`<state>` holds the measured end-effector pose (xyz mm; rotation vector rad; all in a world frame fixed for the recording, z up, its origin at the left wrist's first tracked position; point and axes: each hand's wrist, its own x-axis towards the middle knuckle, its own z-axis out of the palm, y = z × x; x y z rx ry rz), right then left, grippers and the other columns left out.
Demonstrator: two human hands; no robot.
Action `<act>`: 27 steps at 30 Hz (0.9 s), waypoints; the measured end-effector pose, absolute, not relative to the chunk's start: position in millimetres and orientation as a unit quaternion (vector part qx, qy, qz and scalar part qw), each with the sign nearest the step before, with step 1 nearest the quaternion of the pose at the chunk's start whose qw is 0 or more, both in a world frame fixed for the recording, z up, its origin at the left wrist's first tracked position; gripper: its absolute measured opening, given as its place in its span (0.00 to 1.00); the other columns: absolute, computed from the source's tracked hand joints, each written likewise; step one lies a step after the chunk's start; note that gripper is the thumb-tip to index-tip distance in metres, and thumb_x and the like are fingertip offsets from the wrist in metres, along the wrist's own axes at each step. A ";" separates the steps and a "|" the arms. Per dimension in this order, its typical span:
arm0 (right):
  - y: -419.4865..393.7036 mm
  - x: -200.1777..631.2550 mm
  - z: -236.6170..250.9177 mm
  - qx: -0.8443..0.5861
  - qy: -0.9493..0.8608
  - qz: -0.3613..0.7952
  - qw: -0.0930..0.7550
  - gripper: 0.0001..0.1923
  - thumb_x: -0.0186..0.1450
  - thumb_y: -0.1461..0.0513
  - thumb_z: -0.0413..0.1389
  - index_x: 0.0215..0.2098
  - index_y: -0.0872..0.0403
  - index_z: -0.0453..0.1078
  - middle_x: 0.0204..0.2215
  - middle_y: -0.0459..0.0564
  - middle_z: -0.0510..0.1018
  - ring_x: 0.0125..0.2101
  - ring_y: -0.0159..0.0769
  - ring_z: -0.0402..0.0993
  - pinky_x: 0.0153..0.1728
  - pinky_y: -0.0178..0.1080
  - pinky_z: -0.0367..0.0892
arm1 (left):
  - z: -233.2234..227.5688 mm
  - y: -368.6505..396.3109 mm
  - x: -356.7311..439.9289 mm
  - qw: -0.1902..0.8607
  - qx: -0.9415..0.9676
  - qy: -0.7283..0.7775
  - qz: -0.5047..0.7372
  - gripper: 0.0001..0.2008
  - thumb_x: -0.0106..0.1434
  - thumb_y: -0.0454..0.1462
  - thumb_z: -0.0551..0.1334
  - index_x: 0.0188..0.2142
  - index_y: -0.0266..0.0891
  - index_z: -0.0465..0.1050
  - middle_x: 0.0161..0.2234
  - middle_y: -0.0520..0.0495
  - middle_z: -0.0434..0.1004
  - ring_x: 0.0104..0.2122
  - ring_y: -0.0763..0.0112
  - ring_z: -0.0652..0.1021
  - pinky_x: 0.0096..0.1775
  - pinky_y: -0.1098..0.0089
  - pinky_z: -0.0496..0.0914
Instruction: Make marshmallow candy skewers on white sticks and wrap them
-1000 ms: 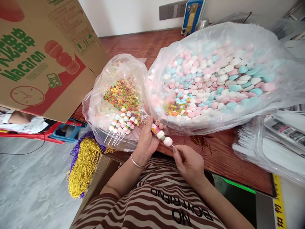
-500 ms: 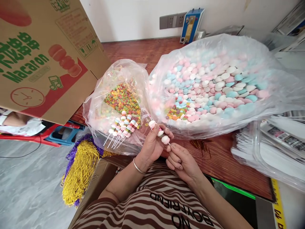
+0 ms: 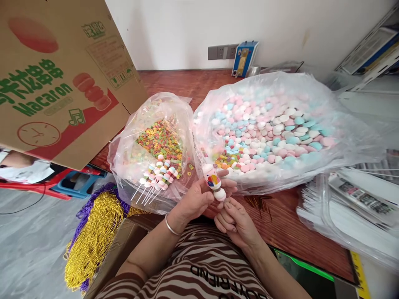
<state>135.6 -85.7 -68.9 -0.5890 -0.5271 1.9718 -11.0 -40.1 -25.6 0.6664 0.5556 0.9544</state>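
Note:
A candy skewer [image 3: 220, 194] of pale, rounded pieces lies across my left hand [image 3: 199, 197], its upper part inside a clear wrapper [image 3: 213, 179] with a red, yellow and blue print. My left thumb is on the near side of the skewer and the fingers are behind it, so the hand is closed around it. At the skewer's lower end, the thumb and forefinger of my right hand [image 3: 233, 216] pinch the stick, which is mostly hidden. Several finished-looking candy skewers [image 3: 158, 172] lie on the clear bag of small coloured candy rings [image 3: 160, 139] to the left.
A large clear bag of pink, white and blue candy discs [image 3: 280, 137] lies to the right. White sticks [image 3: 327, 211] in plastic are at the far right. A Macaron carton [image 3: 71, 83] stands left, above gold bead strings [image 3: 93, 236]. A blue device [image 3: 245, 58] stands by the wall.
My left hand has turned and its fingers have spread behind the skewer, so the wrapper's coloured print now shows. My right hand keeps its pinch at the lower end. The view has tilted up slightly.

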 end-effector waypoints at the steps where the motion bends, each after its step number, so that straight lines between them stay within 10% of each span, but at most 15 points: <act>1: -84.9 137.0 -67.7 -0.240 -0.216 0.810 0.490 0.14 0.66 0.52 0.65 0.33 0.54 0.75 0.13 0.30 0.49 0.12 0.20 0.39 0.17 0.29 0.54 | -24.4 -37.3 -12.6 0.802 0.321 0.254 0.435 0.43 0.43 0.50 0.81 0.57 0.40 0.76 0.52 0.33 0.81 0.52 0.48 0.80 0.43 0.63 0.75; 8: -84.2 142.6 -62.4 -0.219 -0.216 0.829 0.467 0.13 0.66 0.53 0.66 0.33 0.55 0.78 0.13 0.31 0.48 0.12 0.20 0.39 0.16 0.29 0.52 | 4.7 -3.1 -15.1 0.765 0.244 0.253 0.539 0.36 0.49 0.53 0.77 0.55 0.43 0.76 0.49 0.38 0.81 0.52 0.51 0.81 0.51 0.58 0.74; 12: -86.7 142.8 -53.7 -0.226 -0.205 0.839 0.451 0.15 0.67 0.52 0.64 0.34 0.57 0.79 0.15 0.32 0.48 0.13 0.20 0.40 0.16 0.28 0.53 | 14.1 4.8 -11.4 0.739 0.212 0.252 0.587 0.27 0.54 0.47 0.77 0.52 0.46 0.77 0.24 0.56 0.69 0.26 0.71 0.77 0.41 0.65 0.75; 17: -94.9 145.0 -46.6 -0.275 -0.227 0.834 0.421 0.15 0.68 0.51 0.61 0.38 0.54 0.77 0.17 0.33 0.50 0.13 0.21 0.39 0.15 0.30 0.52 | 17.8 4.5 2.3 0.734 0.161 0.222 0.621 0.06 0.65 0.39 0.69 0.35 0.40 0.76 0.20 0.60 0.55 0.16 0.82 0.61 0.25 0.76 0.67; 24: -96.4 156.9 -61.2 -0.515 -0.670 0.190 0.499 0.07 0.70 0.62 0.58 0.44 0.54 0.78 0.22 0.46 0.73 0.23 0.33 0.67 0.30 0.39 0.63 | 18.6 4.1 21.5 0.701 0.118 0.340 0.615 0.10 0.61 0.37 0.73 0.33 0.37 0.73 0.20 0.62 0.56 0.18 0.84 0.64 0.26 0.78 0.65; 27: -93.2 154.8 -61.4 -0.504 -0.695 0.152 0.490 0.08 0.70 0.62 0.58 0.44 0.55 0.77 0.21 0.46 0.73 0.21 0.32 0.65 0.29 0.39 0.62 | 13.7 -1.1 29.8 0.701 0.133 0.350 0.607 0.13 0.59 0.39 0.74 0.33 0.37 0.73 0.21 0.61 0.58 0.19 0.84 0.64 0.27 0.78 0.65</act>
